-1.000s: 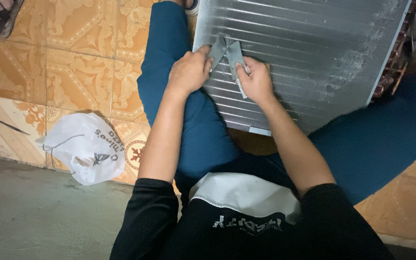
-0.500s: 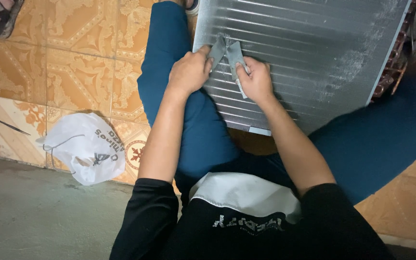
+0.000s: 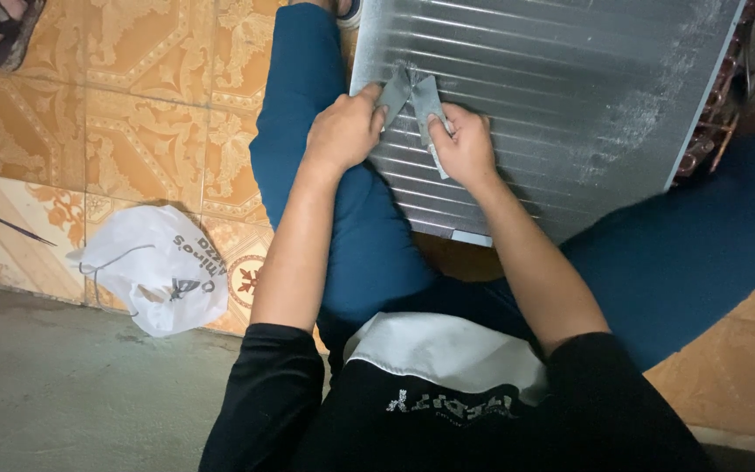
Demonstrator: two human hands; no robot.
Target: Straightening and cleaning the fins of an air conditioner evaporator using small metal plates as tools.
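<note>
The finned coil panel [image 3: 561, 105], a ribbed silver slab, lies across the person's blue-trousered lap from 12 to 2 o'clock, its copper tube ends [image 3: 711, 131] at the 2 o'clock edge. The fins look thin, so a hard or skewed stroke could fold them flat, and the panel, resting only on the knees, could slide toward the tiled floor [image 3: 133, 131] if either leg shifts. Its sheet edges could also nick a fingertip. At 8 o'clock a crumpled white plastic bag [image 3: 157, 271] with dark printing lies on the tiles. The left hand [image 3: 342, 133] has its fingers curled shut, pinching one grey metal handle [image 3: 393, 87]; the right hand [image 3: 463, 144] closes round the other blade-like handle [image 3: 430, 109], the two crossing in a V against the fins near 12 o'clock
</note>
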